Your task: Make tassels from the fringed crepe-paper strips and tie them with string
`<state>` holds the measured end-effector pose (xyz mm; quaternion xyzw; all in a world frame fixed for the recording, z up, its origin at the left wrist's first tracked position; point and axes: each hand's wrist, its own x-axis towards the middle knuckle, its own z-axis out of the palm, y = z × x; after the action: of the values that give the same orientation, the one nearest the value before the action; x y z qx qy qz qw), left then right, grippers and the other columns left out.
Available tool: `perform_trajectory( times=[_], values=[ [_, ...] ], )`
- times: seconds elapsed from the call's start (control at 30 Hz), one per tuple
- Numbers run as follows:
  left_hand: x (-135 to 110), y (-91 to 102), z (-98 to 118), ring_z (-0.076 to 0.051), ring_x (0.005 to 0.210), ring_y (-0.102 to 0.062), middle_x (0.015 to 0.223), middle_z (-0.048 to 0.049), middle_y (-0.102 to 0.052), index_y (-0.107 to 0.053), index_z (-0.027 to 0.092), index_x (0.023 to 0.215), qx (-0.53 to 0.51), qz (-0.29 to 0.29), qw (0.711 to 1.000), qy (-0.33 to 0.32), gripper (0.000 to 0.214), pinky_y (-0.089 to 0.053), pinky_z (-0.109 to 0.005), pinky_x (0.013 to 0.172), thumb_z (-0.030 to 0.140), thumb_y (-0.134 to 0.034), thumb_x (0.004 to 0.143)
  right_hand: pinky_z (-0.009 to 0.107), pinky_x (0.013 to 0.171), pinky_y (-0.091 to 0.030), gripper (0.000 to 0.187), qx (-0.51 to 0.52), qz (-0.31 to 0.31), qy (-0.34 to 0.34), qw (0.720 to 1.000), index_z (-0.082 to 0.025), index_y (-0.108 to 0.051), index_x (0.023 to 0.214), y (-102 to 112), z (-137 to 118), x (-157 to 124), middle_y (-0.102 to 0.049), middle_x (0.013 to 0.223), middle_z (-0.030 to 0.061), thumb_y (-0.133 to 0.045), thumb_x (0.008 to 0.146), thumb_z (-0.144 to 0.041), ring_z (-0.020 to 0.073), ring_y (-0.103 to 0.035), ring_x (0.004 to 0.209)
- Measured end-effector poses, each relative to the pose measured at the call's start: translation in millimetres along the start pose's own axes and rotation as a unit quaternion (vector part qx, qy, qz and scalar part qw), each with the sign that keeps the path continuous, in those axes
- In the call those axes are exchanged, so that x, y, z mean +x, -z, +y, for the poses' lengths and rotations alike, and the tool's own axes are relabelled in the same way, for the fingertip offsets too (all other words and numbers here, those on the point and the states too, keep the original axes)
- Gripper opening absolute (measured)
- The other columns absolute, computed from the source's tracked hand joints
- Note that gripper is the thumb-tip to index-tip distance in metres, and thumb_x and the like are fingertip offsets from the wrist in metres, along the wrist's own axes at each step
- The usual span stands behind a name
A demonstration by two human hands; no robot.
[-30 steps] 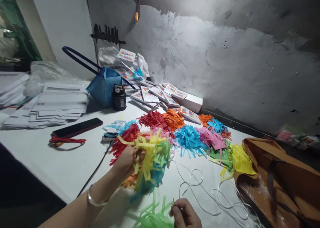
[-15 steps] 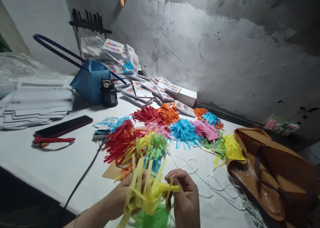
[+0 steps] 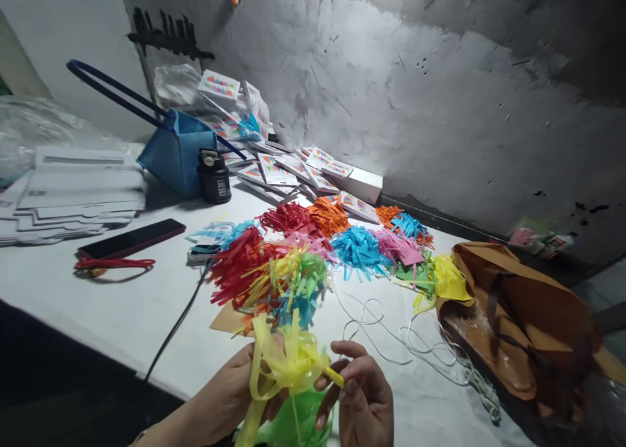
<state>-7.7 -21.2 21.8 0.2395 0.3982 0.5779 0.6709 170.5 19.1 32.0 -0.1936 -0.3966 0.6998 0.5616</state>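
A yellow tissue-paper tassel (image 3: pixel 293 359), its cut strips curling loosely, is in my left hand (image 3: pixel 229 385); the strips hide most of those fingers. Close by on the right, my right hand (image 3: pixel 366 395) has its thumb and fingers at the tassel's narrow twisted end, pinching it. Below both hands shows a green tissue-paper piece (image 3: pixel 306 417), partly covered by the yellow strips. A mixed heap of tassels lies just beyond, with red strips (image 3: pixel 239 264), a light green bunch (image 3: pixel 313 271) and blue strips (image 3: pixel 298 307).
White string (image 3: pixel 372 313) loops across the white table, right of centre, toward a brown bag (image 3: pixel 528 323). Behind are printed packets (image 3: pixel 278 171), a black bottle (image 3: pixel 214 176) and a blue bag (image 3: pixel 171 153). A phone (image 3: pixel 132 237) and stacked white sheets (image 3: pixel 83 186) lie left.
My right fingers have shifted from the tassel's side onto its twisted end, which now points lower. The yellow strips have bunched closer together above my left hand. The view has moved slightly.
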Motion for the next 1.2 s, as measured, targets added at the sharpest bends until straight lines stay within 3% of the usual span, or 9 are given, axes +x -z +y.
perform_trajectory(
  times=[0.23,0.4,0.5,0.6,0.7,0.8,0.87,1.03,1.2],
  values=[
    [-30,-1.8,-12,-0.013,0.047,-0.062,0.061,-0.0032,-0.072,-0.073,0.016,0.069,-0.012,-0.010,1.000,0.023,0.043,-0.045,-0.018,0.045,0.055,-0.090,0.066,0.018,0.042,-0.054,0.019,0.011,0.004,0.010,1.000,-0.026,-0.077,0.079,-5,0,-28,-0.074,0.098,0.0050,-0.082,0.081,-0.044,0.0171,-0.074,0.076],
    [-56,33.9,-8,-0.022,0.060,-0.069,0.069,-0.0071,-0.076,-0.076,0.016,0.075,0.154,-0.048,0.986,0.029,0.051,-0.053,-0.027,0.054,0.067,-0.078,0.072,0.019,0.047,-0.055,0.021,-0.008,0.048,0.002,0.999,-0.024,-0.075,0.079,-9,-4,-51,-0.071,0.076,0.0001,-0.082,0.082,-0.044,0.0120,-0.068,0.061],
    [-73,56.3,12,-0.031,0.096,-0.070,0.100,-0.0098,-0.078,-0.077,0.019,0.075,0.357,0.048,0.928,-0.095,0.046,-0.057,-0.032,0.081,0.064,-0.069,0.081,0.020,0.049,-0.056,0.027,-0.072,0.069,-0.001,0.995,-0.022,-0.074,0.078,-10,-8,-67,-0.071,0.076,0.0002,-0.080,0.082,-0.048,0.0119,-0.068,0.060],
    [-98,54.8,20,-0.034,0.125,-0.058,0.135,-0.0079,-0.065,-0.077,0.025,0.099,0.470,0.144,0.840,-0.229,0.034,-0.052,-0.035,0.097,0.055,-0.062,0.091,0.021,0.053,-0.058,0.031,-0.139,0.064,-0.020,0.988,-0.020,-0.074,0.080,-14,-7,-88,-0.072,0.077,0.0026,-0.079,0.083,-0.050,0.0140,-0.070,0.063],
    [-120,27.8,3,-0.030,0.133,-0.052,0.143,-0.0067,-0.059,-0.068,0.031,0.125,0.496,0.044,0.805,-0.323,0.031,-0.043,-0.038,0.111,0.041,-0.057,0.098,0.023,0.052,-0.059,0.033,-0.167,0.016,-0.044,0.985,-0.018,-0.075,0.081,-18,-1,-111,-0.072,0.074,0.0040,-0.076,0.085,-0.051,0.0148,-0.069,0.061],
    [-130,-3.6,-20,-0.026,0.113,-0.065,0.121,-0.0105,-0.071,-0.069,0.025,0.123,0.472,-0.152,0.827,-0.264,0.034,-0.050,-0.034,0.100,0.041,-0.047,0.103,0.022,0.049,-0.057,0.033,-0.137,-0.019,-0.056,0.989,-0.017,-0.075,0.080,-18,7,-132,-0.070,0.072,0.0033,-0.077,0.084,-0.050,0.0130,-0.066,0.057],
    [-131,-15.5,-33,-0.022,0.089,-0.070,0.096,-0.0095,-0.075,-0.073,0.019,0.110,0.416,-0.214,0.864,-0.184,0.042,-0.054,-0.030,0.083,0.048,-0.044,0.104,0.020,0.046,-0.054,0.030,-0.098,-0.004,-0.060,0.993,-0.018,-0.074,0.079,-15,12,-142,-0.069,0.071,0.0022,-0.079,0.083,-0.047,0.0114,-0.065,0.054],
    [-126,-9.8,-55,-0.020,0.081,-0.067,0.085,-0.0050,-0.074,-0.076,0.017,0.095,0.234,-0.187,0.951,-0.079,0.041,-0.050,-0.029,0.078,0.056,-0.067,0.091,0.018,0.042,-0.051,0.033,-0.090,0.084,-0.021,0.992,-0.018,-0.072,0.077,-7,22,-151,-0.070,0.078,0.0024,-0.081,0.080,-0.050,0.0100,-0.064,0.051],
    [-117,1.6,-70,-0.015,0.073,-0.059,0.077,-0.0005,-0.071,-0.078,0.017,0.091,0.138,-0.049,0.989,-0.015,0.045,-0.044,-0.023,0.068,0.058,-0.085,0.073,0.016,0.038,-0.041,0.036,-0.267,0.179,0.034,0.946,-0.020,-0.071,0.085,5,40,-153,-0.063,0.055,-0.0028,-0.073,0.085,-0.057,0.0085,-0.053,0.039]
  ],
)
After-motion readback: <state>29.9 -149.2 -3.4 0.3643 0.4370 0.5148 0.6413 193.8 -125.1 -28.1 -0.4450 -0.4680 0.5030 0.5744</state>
